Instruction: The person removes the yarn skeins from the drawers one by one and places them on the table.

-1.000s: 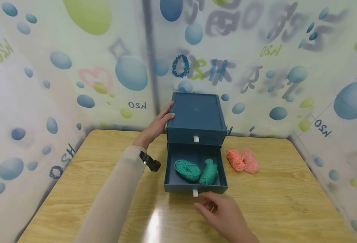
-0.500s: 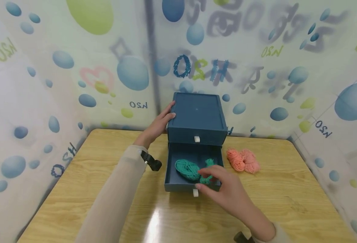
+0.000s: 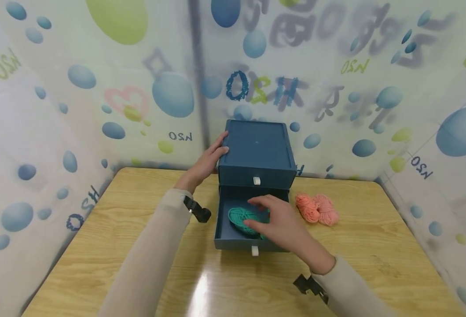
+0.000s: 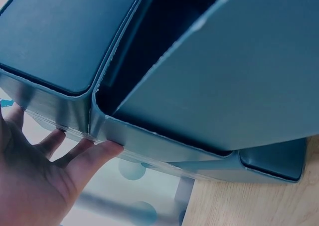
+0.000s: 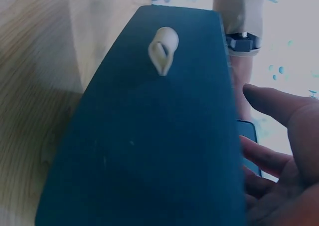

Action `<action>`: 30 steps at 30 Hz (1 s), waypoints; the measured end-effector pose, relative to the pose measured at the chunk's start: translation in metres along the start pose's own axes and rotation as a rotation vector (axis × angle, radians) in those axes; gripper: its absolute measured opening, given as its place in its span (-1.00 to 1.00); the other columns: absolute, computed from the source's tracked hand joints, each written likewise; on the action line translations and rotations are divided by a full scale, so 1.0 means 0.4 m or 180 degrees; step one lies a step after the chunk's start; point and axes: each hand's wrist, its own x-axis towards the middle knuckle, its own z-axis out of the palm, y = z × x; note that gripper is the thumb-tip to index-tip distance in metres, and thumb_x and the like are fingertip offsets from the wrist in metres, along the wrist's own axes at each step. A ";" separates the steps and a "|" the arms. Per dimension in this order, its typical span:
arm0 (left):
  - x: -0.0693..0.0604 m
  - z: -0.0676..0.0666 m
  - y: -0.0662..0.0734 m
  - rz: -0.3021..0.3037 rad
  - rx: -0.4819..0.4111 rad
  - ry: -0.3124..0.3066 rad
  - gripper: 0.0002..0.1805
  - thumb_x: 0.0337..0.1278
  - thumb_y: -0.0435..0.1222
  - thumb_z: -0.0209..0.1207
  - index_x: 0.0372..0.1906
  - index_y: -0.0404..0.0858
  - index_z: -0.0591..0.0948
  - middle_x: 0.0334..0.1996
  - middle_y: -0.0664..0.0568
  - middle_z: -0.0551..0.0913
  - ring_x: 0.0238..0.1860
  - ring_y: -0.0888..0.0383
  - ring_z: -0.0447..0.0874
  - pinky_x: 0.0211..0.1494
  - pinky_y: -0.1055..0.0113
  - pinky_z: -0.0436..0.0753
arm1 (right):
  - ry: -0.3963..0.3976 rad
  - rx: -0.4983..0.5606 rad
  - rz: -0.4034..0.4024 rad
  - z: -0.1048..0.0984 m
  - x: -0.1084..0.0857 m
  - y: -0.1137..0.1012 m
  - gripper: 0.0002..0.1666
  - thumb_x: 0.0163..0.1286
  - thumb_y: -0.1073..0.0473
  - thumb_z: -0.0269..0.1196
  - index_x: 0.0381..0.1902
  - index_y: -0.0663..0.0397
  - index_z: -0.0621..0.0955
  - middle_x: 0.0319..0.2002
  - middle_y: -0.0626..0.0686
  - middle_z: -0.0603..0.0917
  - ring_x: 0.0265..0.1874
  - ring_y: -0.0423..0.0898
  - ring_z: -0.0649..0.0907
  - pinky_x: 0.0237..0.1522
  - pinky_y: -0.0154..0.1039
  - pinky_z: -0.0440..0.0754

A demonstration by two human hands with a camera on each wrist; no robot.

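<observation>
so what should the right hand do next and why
Probably lower the right hand and pinch the green yarn: it hangs open over the pulled-out drawer, seemingly holding nothing, while the left hand rests against the cabinet, likely steadying it.

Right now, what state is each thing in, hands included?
Top drawer: shut
Middle drawer: pulled open
Bottom drawer: shut, partly hidden
Green yarn: wound, inside the middle drawer
Pink yarn: wound, on the table
Left hand: touching the cabinet
Right hand: fingers parted, over the middle drawer
</observation>
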 end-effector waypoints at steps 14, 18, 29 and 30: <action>0.007 -0.004 -0.003 -0.0061 -0.0026 0.0004 -0.36 0.57 0.08 -0.17 0.58 0.47 -0.09 0.67 0.26 -0.22 0.65 -0.08 -0.03 0.40 -0.36 0.36 | -0.0300 -0.0185 0.0244 0.042 0.064 0.001 -0.35 0.21 -0.09 0.49 0.23 -0.03 0.64 0.15 0.03 0.68 0.05 -0.02 0.68 0.07 -0.01 0.67; 0.007 -0.005 -0.005 -0.0057 -0.0026 0.0007 -0.35 0.57 0.07 -0.18 0.59 0.45 -0.10 0.67 0.25 -0.23 0.65 -0.10 -0.05 0.39 -0.38 0.35 | -0.0375 -0.0213 0.0257 0.056 0.078 0.001 -0.34 0.20 -0.10 0.49 0.22 -0.01 0.64 0.20 0.05 0.67 0.10 0.01 0.66 0.13 0.02 0.64; -0.002 0.001 -0.003 0.0023 0.0007 0.0047 -0.36 0.54 0.11 -0.16 0.58 0.47 -0.05 0.67 0.24 -0.17 0.63 -0.08 0.05 0.38 -0.33 0.41 | -0.0403 -0.0341 0.0215 0.090 0.090 0.008 -0.44 0.19 0.05 0.52 0.15 0.03 0.67 0.12 0.11 0.69 0.03 0.03 0.69 0.07 0.01 0.67; -0.002 0.001 -0.003 0.0028 0.0007 0.0050 -0.36 0.54 0.11 -0.15 0.58 0.47 -0.05 0.67 0.24 -0.17 0.62 -0.08 0.06 0.38 -0.33 0.41 | -0.0399 -0.0350 0.0206 0.091 0.091 0.008 -0.46 0.19 0.06 0.51 0.13 0.03 0.68 0.11 0.11 0.70 0.02 0.03 0.70 0.07 0.01 0.67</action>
